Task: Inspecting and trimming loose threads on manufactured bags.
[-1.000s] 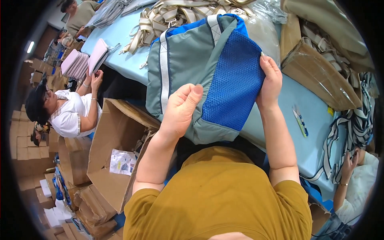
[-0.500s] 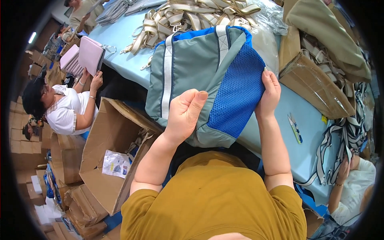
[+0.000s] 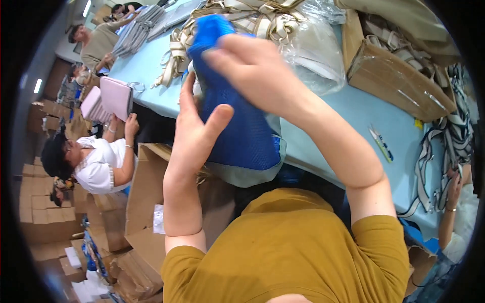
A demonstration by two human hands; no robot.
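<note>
A grey-green fabric bag with a blue mesh side panel (image 3: pixel 235 131) is before me at the table's near edge, its mesh side turned toward me. Against the bag's left side lies my left hand (image 3: pixel 194 129), its fingers stretched up and its thumb spread apart. My right hand (image 3: pixel 252 70), smeared by motion, reaches across the bag's upper part with its fingers curled on the blue fabric near the top. The bag's bright blue upper end is blurred, and its white straps are mostly hidden.
Beige straps (image 3: pixel 273 22) lie heaped on the blue table (image 3: pixel 348 131), beside clear plastic (image 3: pixel 316 55). Thread snips (image 3: pixel 381 144) lie to the right. A carton of straps (image 3: pixel 399 81) stands far right; an open carton (image 3: pixel 146 202) is at left. Co-workers handle pink pouches (image 3: pixel 116 96) and black-and-white straps (image 3: pixel 429 166).
The bag has turned so its mesh side faces me, and its top narrows. My right hand has crossed leftward over the bag's top; my left hand has opened and moved to its left side.
</note>
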